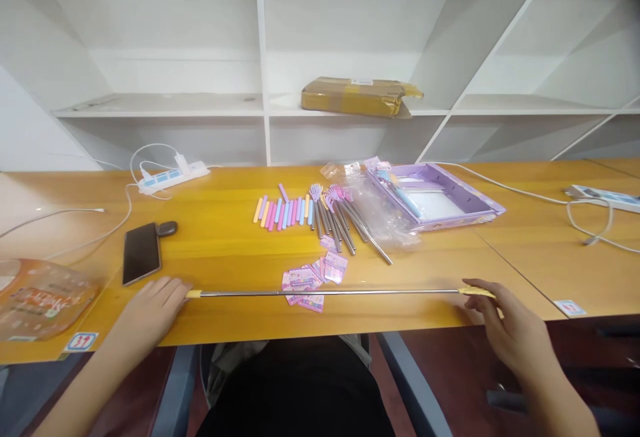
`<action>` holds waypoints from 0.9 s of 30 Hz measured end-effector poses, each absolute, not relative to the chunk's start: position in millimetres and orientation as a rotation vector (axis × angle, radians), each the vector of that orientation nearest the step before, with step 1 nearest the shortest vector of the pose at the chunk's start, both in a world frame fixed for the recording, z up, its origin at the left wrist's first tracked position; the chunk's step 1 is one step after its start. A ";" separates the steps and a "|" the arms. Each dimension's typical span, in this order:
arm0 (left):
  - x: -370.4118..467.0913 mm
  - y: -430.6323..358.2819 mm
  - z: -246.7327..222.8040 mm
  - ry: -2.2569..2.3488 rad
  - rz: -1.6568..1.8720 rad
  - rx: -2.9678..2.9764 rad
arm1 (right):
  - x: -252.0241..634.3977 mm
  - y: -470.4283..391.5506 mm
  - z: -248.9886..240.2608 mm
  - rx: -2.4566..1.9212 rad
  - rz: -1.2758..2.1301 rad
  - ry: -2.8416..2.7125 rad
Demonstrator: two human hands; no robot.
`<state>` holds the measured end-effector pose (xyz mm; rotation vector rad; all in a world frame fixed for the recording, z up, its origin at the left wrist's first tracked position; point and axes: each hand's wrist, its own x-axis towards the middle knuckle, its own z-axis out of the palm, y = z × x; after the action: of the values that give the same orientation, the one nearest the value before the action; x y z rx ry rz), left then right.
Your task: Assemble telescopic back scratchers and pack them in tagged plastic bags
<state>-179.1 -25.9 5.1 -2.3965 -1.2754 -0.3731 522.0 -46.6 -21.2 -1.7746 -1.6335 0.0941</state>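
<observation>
- I have a long metal rod (350,292) running almost level across the lower middle of the frame, above the near part of the tabletop (225,257)
- My left hand (157,307), lower left, is clamped over the yellow grip (194,294) at one end, its fingers bent down and hiding most of that grip
- My right hand (515,324), lower right, is pinched on the yellow end piece (477,291) at the other end, thumb below and fingers above
- Under the middle of the rod lie printed cards (301,279), loosely overlapped; I cannot tell whether the metal touches them, but if I dip or drag it, they could slide apart
- The shaft seems made of sections of differing thickness, so I judge that an uneven push could bend it, and too hard a pull could part a joint or yank an end from my fingers
- Just past the cards, at the centre, a bundle of metal scratchers (345,224) lies fanned out beside a row of coloured tubes (285,213); swinging the rod away from me could knock the tubes rolling
- Near my left hand is a dark phone (141,254), which a wide elbow or wrist sweep could bump
</observation>
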 end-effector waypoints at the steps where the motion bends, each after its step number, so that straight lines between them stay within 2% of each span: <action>1: -180.2 -25.2 4.4 -1.253 -0.372 -2.413 | 518.9 -45.0 -22.7 -1.750 0.104 -1.577; 4: -179.7 -19.9 5.5 -1.175 -0.377 -2.465 | 512.3 -35.2 -28.0 -1.619 0.107 -1.451; 8: -151.4 -9.2 9.3 -1.102 -0.434 -2.446 | 488.5 -17.9 -27.0 -1.541 0.204 -1.583; 15: -17.8 -29.6 4.8 -1.043 -0.531 -2.509 | 335.1 -38.5 -14.0 -1.467 0.497 -1.812; 18: 12.4 -37.4 4.0 -1.093 -0.577 -2.520 | 293.6 -53.1 -15.5 -1.396 0.538 -1.872; 27: 7.6 -21.0 -23.4 -1.183 -0.615 -2.697 | 294.9 -45.7 -21.7 -1.400 0.706 -1.929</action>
<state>7.6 -21.0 -23.4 -2.6974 -1.1832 -0.6155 294.9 -45.7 -21.7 -1.4000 -1.9288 0.7057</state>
